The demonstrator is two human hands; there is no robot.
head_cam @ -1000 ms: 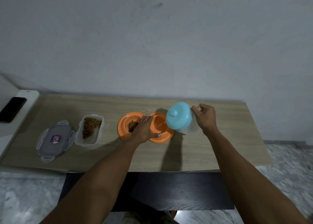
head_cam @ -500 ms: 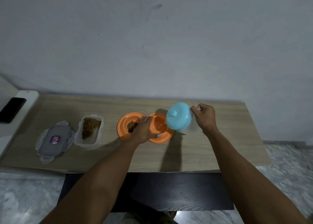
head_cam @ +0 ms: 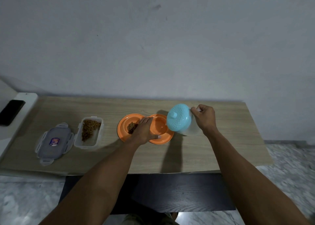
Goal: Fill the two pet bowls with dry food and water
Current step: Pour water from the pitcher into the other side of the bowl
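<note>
An orange double pet bowl [head_cam: 122,126] lies in the middle of the wooden table. Its left well holds brown dry food [head_cam: 132,127]; the right well [head_cam: 159,126] glistens below the jug's edge. My left hand [head_cam: 144,131] rests flat across the middle of the bowl, pressing it down. My right hand [head_cam: 204,118] grips the handle of a clear jug with a turquoise lid [head_cam: 179,118], tipped on its side toward the right well. I cannot make out a stream of water.
An open clear container of dry food [head_cam: 89,131] stands left of the bowl, its grey clip lid [head_cam: 54,141] lying beside it. A black phone [head_cam: 11,112] rests on a white ledge at far left. The table's front edge [head_cam: 153,172] is close to me.
Nearly nothing has moved. The jug stays tipped over the right well, and my left hand stays on the bowl.
</note>
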